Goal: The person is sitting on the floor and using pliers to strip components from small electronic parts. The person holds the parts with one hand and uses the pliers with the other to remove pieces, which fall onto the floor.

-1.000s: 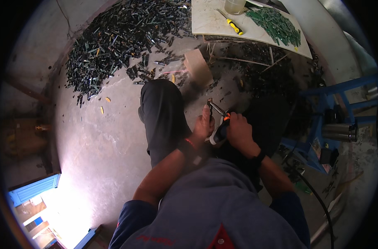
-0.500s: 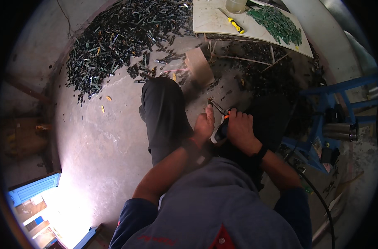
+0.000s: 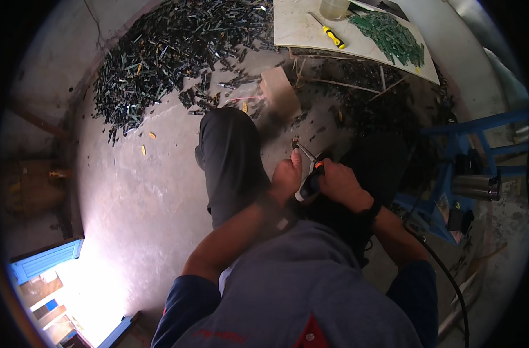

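Observation:
My right hand [image 3: 341, 184] is closed around a pair of long-nose pliers [image 3: 308, 155] with orange and dark handles. One light-coloured handle end shows between my hands. In my left hand [image 3: 286, 177], a small dark piece [image 3: 294, 143] with a coppery tip is pinched, thumb pointing up along it. The plier jaws reach the top of this piece; whether they grip it is too small to tell. Both hands are close together above the floor, between my knees.
A large heap of dark strips [image 3: 160, 55] covers the floor at the far left. A cardboard box [image 3: 280, 93] stands ahead. The white board [image 3: 299, 35] bears a yellow-handled screwdriver [image 3: 334, 38], a tub [image 3: 333, 8] and green strips [image 3: 389, 36]. A blue frame [image 3: 479, 124] is at right.
My right hand has turned slightly around the pliers, and its wrist has shifted a little to the right. The left hand keeps its pinch on the small piece.

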The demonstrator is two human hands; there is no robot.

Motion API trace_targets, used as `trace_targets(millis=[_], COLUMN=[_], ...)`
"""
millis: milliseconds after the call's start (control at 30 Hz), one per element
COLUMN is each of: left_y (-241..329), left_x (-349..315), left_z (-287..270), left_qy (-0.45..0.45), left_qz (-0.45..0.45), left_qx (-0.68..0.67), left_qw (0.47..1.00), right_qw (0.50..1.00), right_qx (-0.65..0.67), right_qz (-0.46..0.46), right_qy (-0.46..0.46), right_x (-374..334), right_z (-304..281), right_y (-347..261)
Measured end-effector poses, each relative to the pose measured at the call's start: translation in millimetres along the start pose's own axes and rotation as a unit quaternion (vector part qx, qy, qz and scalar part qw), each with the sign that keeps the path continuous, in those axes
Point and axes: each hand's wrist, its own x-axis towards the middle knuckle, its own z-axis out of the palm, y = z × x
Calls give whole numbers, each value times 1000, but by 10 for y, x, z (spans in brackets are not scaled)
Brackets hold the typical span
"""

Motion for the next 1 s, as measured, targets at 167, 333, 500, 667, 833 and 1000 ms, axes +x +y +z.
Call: trace_targets(millis=[167,333,500,667,833,1000], left_y=[145,171,275,-66,166,188], left_x=[-32,-19,-87,24,-50,-56], left_z=[-96,-84,-180,18,-163,-168], left_qy=[-50,-68,-153,-177,-173,-159], left_qz=[-66,7,-7,-129,-131,-99], left_qx=[-68,-276,-349,-337,-364,-350], left_qw=[994,959,924,916,906,918], right_qw=[854,703,582,584,728,956], right_qx=[448,661,762,753,667,292], right_qz=[100,-35,35,60,64,-12], right_qy=[-245,-260,-280,-297,-142,12], right_x=[74,-112,-269,-520,-288,-154], right_z=[-144,-197,-231,-415,-408,48], right_y=[97,91,57,-264,-472,238])
